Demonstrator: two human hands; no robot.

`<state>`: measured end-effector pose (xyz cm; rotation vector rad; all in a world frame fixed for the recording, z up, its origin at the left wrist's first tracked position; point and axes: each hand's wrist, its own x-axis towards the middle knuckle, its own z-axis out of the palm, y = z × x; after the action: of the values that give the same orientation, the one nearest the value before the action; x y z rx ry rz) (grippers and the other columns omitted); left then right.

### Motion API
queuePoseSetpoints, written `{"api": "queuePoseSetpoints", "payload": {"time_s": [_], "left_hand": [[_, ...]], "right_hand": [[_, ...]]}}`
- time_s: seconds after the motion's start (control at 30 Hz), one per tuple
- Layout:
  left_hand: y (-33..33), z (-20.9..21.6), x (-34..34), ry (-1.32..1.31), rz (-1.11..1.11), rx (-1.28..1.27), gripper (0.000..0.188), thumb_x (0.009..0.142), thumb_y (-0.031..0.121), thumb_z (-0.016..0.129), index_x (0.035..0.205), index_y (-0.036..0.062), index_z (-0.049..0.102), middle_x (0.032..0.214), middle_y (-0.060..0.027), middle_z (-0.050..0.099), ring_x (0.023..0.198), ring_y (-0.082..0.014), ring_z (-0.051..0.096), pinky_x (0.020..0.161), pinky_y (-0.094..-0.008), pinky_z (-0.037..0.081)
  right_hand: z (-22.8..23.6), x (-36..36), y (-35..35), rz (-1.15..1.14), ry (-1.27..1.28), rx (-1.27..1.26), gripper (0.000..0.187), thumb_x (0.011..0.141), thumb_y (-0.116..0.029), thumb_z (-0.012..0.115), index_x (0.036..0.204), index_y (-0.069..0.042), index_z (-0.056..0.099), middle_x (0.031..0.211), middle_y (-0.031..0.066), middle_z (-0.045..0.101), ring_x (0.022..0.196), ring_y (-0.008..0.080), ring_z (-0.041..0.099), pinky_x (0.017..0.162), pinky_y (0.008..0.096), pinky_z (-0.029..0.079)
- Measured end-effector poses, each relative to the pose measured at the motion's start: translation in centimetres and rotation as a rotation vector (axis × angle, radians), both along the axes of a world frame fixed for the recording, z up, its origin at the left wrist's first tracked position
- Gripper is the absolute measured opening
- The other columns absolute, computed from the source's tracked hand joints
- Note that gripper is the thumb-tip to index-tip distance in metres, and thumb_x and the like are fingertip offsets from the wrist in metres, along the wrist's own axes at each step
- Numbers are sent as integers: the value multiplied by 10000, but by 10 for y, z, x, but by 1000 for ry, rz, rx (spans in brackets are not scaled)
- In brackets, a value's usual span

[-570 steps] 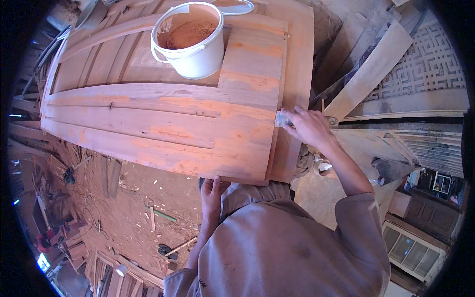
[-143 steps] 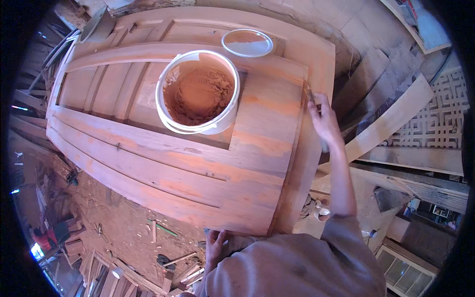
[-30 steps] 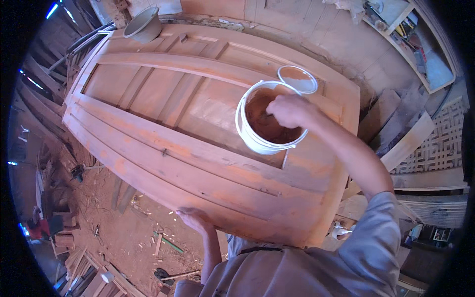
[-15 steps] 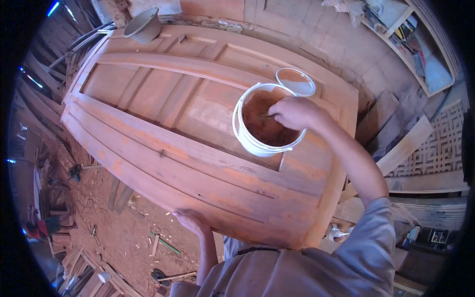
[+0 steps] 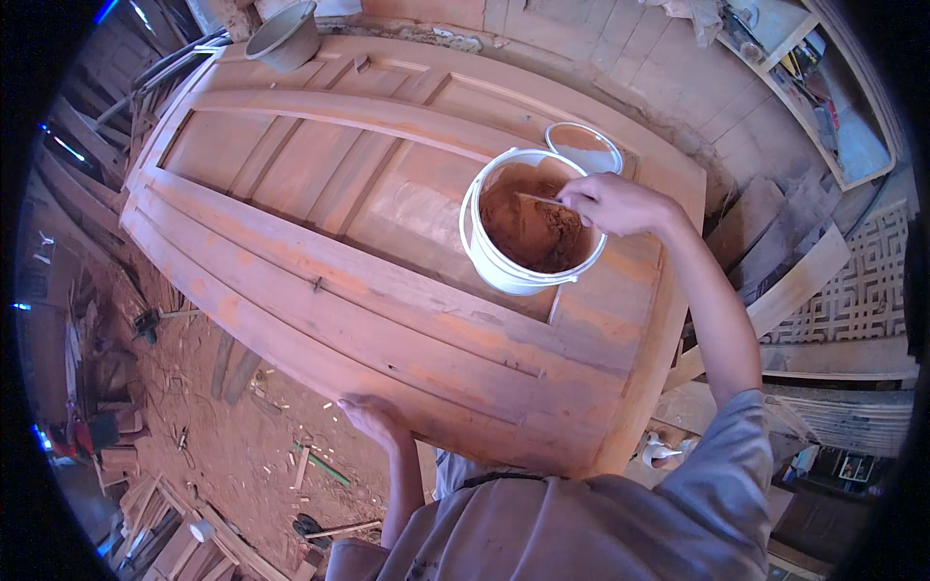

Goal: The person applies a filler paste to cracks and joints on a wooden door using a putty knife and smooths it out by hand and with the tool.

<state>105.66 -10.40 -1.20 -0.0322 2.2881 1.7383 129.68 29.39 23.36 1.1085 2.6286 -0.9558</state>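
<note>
A white bucket [image 5: 506,279] with reddish-brown paste or powder [image 5: 523,228] inside stands on a large wooden panelled door [image 5: 436,373]. Over the bucket's right rim reaches my right hand [image 5: 620,203], its fingers closed round a thin, flat, pale stirring tool [image 5: 538,199]. The tool's far end lies over the brown contents. Down at the door's near edge rests my left hand [image 5: 373,420], fingers stretched out and touching the wood, holding nothing. Behind the bucket is a round clear lid [image 5: 584,150] with a white rim, lying on the door.
A grey basin [image 5: 284,39] sits at the door's far left corner. Shelves with tools [image 5: 809,77] and a carved lattice panel [image 5: 838,281] stand on the right. Wood offcuts [image 5: 165,523] and shavings litter the dirt floor at lower left.
My right hand has moved right and slightly up to the bucket's rim, so more of the tool and the brown contents shows. The left hand stays at the door's edge.
</note>
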Motion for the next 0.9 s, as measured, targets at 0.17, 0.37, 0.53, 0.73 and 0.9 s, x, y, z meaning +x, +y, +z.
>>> {"api": "queuePoseSetpoints", "payload": {"time_s": [0.17, 0.37, 0.53, 0.73, 0.9], "left_hand": [[6, 7, 5, -8, 63, 97, 625, 1099, 356, 206, 1339, -189, 394, 1225, -271, 520, 1026, -275, 491, 991, -413, 397], [21, 34, 8, -107, 127, 63, 642, 1090, 435, 225, 1239, -140, 469, 1099, -185, 532, 955, -248, 469, 948, -397, 412], [11, 16, 3, -128, 131, 218, 610, 1081, 466, 262, 1125, -99, 487, 1014, -150, 490, 910, -222, 412, 899, -346, 406], [7, -1, -3, 45, 8, -218, 713, 1073, 472, 264, 1362, -166, 397, 1273, -287, 537, 1091, -296, 525, 990, -406, 417], [-19, -33, -5, 79, -47, 19, 679, 1088, 397, 212, 1454, -173, 252, 1420, -339, 422, 1218, -302, 495, 1056, -417, 408]], "right_hand": [[0, 13, -20, -189, 157, -103, 272, 1034, -207, 504, 855, -3, 516, 699, 41, 549, 574, 129, 533, 594, 351, 474], [-10, 20, -48, -203, 423, 405, 112, 978, -118, 569, 943, -21, 524, 757, 104, 579, 610, 230, 574, 605, 360, 482], [-16, 11, -67, -264, 352, 743, 158, 956, -137, 589, 1055, -60, 493, 855, 172, 595, 683, 357, 625, 622, 440, 520], [-14, 23, -84, -591, 858, 4, 445, 1004, -202, 560, 1417, -146, 404, 811, 64, 527, 562, 192, 560, 502, 322, 494], [-17, 76, -108, -935, 1244, -474, 581, 1040, -337, 493, 1568, -237, 272, 746, -43, 434, 527, 53, 435, 399, 226, 386]]}}
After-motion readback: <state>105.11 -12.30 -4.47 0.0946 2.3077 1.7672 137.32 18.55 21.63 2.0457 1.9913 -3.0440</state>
